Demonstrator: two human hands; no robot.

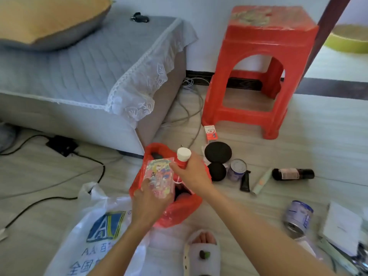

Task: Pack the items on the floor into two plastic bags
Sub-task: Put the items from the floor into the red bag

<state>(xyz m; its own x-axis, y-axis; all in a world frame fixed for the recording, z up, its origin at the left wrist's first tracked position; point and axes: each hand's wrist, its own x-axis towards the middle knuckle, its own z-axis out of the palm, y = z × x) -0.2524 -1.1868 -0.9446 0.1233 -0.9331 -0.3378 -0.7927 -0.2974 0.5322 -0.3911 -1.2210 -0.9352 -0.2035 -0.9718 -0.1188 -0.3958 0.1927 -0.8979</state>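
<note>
Right hand grips the white-capped bottle over the red bag, left hand pinching a colourful packet at its mouth — that limp rim could fold and spill the bottle beside it.

The red bag hides most of its dark contents.

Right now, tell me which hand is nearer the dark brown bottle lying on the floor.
Right. The right hand, gripping a white-capped bottle over the red bag, lies left of the dark brown bottle; the left hand is farther left, holding a colourful packet.
</note>
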